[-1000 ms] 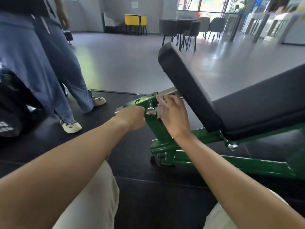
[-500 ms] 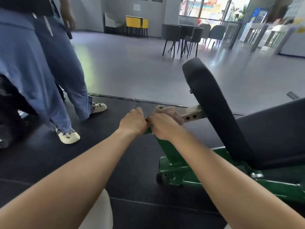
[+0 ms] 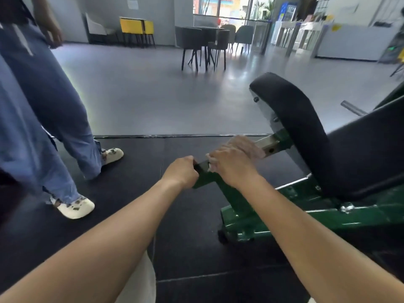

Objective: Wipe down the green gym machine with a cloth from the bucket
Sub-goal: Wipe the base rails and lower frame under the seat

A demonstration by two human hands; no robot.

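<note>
The green gym machine stands low on the black mat at the right, with black pads on top. A green and silver bar juts out from it toward the left. My left hand grips the near end of that bar. My right hand lies over the bar just beyond it and holds a pale pinkish cloth against the metal. The cloth bulges out past my fingers. No bucket is in view.
A person in blue trousers and white shoes stands on the mat at the left, close by. Grey floor stretches beyond the mat edge. Dark chairs and a table stand far back, yellow chairs behind them.
My right hand has gone from lying flat on the green bar to holding the cloth bunched over it, further along toward the silver part. The view has shifted left and up; my left hand keeps its grip.
</note>
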